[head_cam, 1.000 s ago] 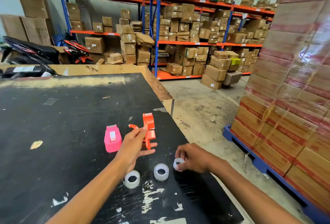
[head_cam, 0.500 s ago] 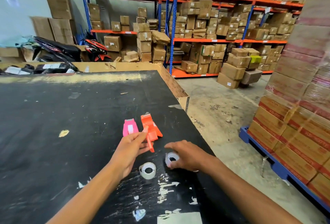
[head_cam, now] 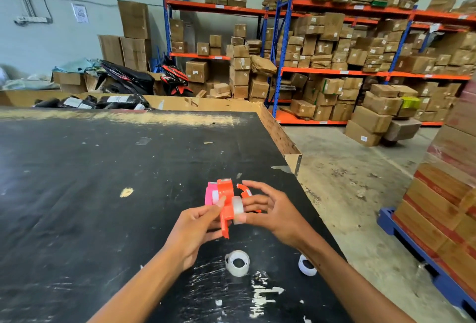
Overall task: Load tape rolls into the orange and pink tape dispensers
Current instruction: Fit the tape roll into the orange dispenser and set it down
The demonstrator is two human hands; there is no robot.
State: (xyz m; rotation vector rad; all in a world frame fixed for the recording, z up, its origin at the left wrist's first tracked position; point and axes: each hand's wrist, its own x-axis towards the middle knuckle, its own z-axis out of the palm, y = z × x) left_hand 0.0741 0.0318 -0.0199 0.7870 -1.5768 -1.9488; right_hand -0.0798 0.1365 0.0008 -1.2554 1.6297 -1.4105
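Note:
My left hand grips the orange tape dispenser and holds it above the black table. My right hand pinches a clear tape roll against the dispenser's right side. An orange piece shows just behind my right fingers. The pink tape dispenser stands on the table right behind the orange one, partly hidden by it. Two more clear tape rolls lie on the table near me, one below my hands and one partly under my right forearm.
The table's right edge drops to a concrete floor. A blue pallet stacked with wrapped cartons stands at the right. Shelving with cardboard boxes fills the background. Black wrapped parcels lie beyond the table's far edge.
My right hand picked a tape roll off the table and brought it up to the orange dispenser. My left hand lifted the dispenser and turned it; the view shifted left.

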